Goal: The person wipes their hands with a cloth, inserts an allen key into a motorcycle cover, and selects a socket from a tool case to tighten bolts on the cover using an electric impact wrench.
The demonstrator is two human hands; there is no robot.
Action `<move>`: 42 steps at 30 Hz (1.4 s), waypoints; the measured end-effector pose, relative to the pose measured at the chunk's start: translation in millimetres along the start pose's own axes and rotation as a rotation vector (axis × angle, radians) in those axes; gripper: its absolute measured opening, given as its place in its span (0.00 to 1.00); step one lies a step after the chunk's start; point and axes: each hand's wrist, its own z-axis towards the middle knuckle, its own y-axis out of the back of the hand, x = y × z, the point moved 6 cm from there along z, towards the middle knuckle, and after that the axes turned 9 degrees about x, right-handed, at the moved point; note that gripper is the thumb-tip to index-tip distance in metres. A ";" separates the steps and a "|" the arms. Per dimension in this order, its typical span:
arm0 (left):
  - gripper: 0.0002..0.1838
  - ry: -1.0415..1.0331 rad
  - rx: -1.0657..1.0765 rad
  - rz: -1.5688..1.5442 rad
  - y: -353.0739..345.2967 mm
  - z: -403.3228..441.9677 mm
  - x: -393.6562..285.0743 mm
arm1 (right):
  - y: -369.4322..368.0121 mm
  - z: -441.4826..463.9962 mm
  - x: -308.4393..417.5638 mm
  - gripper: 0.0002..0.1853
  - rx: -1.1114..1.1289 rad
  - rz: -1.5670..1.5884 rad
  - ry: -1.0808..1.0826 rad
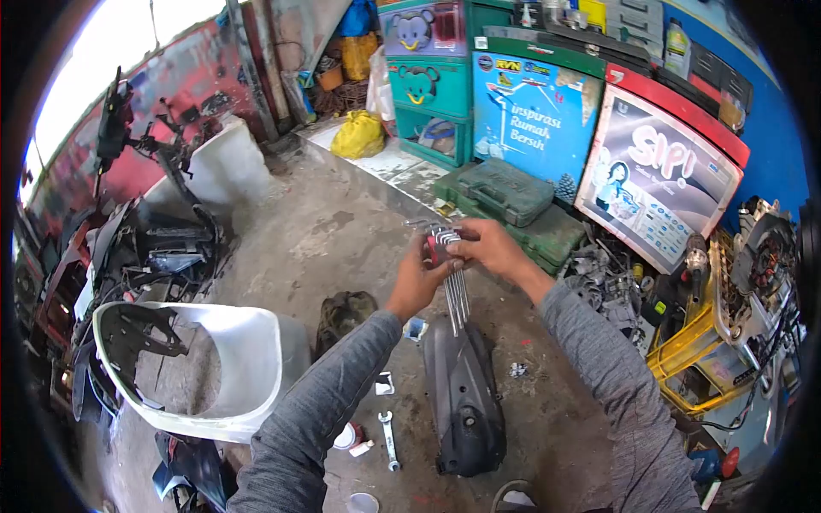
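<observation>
In front of me, a set of long silver hex keys with bent ends hangs over the floor, its shafts pointing down. A red part, seemingly their holder, shows between my fingers. My left hand is closed around the set from the left. From the right, my right hand grips the bent upper ends with its fingertips. Below the shafts lies a long black engine cover on the concrete. A combination wrench rests to the left of that cover.
A white scooter body panel lies at left, near piled scooter parts. Right of me are a yellow crate and metal engine parts. Green tool cases stand ahead before the cabinets. A small metal part sits beside the cover.
</observation>
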 end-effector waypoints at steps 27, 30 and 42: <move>0.39 0.567 0.022 -0.560 -109.8 -165.7 81.5 | -59.0 -55.7 -62.6 0.09 -0.427 -0.652 0.157; 0.40 0.604 0.056 -0.588 -109.0 -162.9 84.3 | -55.8 -51.2 -79.5 0.09 -0.473 -0.566 0.137; 0.44 0.704 0.241 -0.379 -101.8 -188.5 94.2 | -17.8 -36.9 -88.6 0.08 -0.537 -0.617 0.164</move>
